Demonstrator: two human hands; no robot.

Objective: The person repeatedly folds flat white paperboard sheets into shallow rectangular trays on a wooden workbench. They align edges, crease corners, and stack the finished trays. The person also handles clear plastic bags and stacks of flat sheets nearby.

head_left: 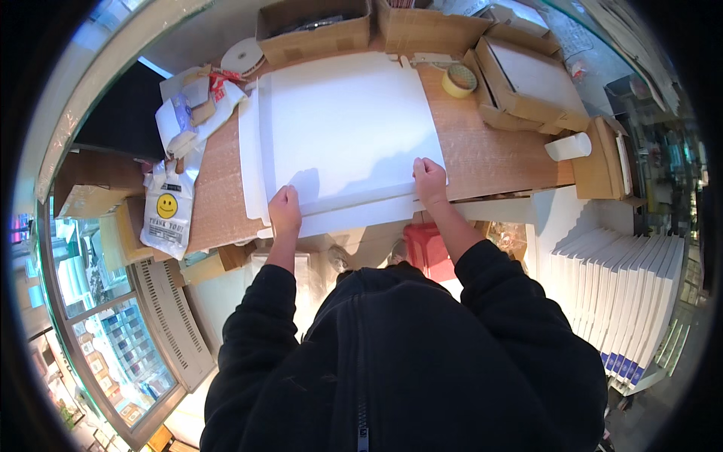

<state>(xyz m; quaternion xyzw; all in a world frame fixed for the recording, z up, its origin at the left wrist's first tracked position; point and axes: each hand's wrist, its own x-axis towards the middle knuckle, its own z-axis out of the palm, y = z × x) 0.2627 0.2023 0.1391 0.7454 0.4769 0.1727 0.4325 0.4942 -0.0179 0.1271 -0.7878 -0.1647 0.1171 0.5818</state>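
Observation:
A large white sheet, flat and card-like, covers the middle of a brown wooden table. A narrow strip runs along its near side, past a crease or edge, and overhangs the table front. My left hand is closed at the sheet's near left, thumb uppermost. Farther right, my right hand is closed the same way by the near right corner. Both hands grip the sheet along this near side; their curled fingers are partly hidden. More white layers show beneath its left edge.
A yellowish tape roll lies right of the sheet, near an open cardboard box and a white cup-like cylinder. Plastic bags lie left. Another carton stands behind. White panels lean at right; a red stool is below.

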